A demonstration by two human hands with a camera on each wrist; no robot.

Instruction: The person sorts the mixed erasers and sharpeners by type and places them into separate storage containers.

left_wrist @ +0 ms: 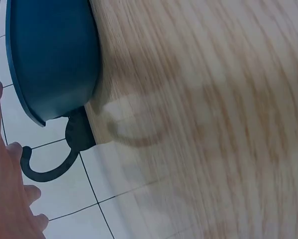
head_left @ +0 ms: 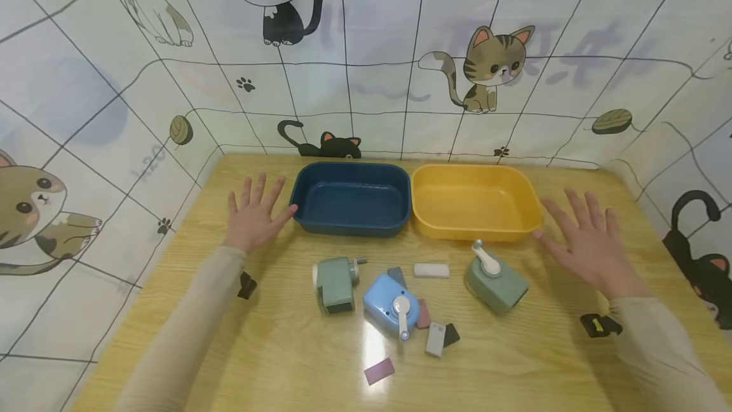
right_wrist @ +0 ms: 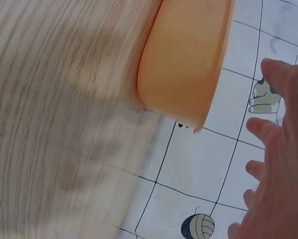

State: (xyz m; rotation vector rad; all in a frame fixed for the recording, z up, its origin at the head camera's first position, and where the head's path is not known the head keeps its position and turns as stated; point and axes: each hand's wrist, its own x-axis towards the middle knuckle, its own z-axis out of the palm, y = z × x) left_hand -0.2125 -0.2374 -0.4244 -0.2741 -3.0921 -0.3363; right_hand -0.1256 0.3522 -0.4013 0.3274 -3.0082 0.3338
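With fingers spread, my left hand (head_left: 253, 218) is beside the left end of the dark blue tray (head_left: 351, 231), thumb tip right at its rim in the head view. My right hand (head_left: 591, 250), also spread and holding nothing, is off the right end of the yellow tray (head_left: 474, 234). In front of the trays are a green crank-handled pencil sharpener (head_left: 335, 285), a light blue one (head_left: 389, 302) and another green one (head_left: 499, 285). Each wrist view shows only fingers at its outer edge, near the blue tray (left_wrist: 54, 55) and the yellow tray (right_wrist: 183, 59).
Around the blue sharpener lie small eraser-like blocks: a white one (head_left: 431, 270), a grey-white one (head_left: 436, 339), a black one (head_left: 451, 334), a purple-pink one (head_left: 379, 371) and others partly hidden. Behind the wooden table (head_left: 274, 361) is a cat-print sheet (head_left: 377, 81).
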